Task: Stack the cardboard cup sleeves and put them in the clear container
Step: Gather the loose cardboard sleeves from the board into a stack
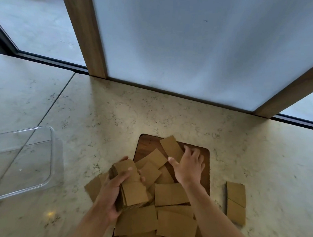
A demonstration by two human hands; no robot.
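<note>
Thick stack of flat brown corrugated cardboard cup sleeves (130, 187), gripped in curled left hand (110, 193) above loose plain sleeves (174, 225) littering dark wooden board (205, 170). Right hand (189, 167), fingers spread, pressing on far sleeve (170, 147). Empty clear plastic rectangular container (54, 166) well left on speckled marble counter (170, 117).

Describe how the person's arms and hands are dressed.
Both forearms are bare up to the frame's lower edge: no sleeves show. The left hand and the right hand wear no gloves, and no watch, ring or bracelet is visible.
</note>
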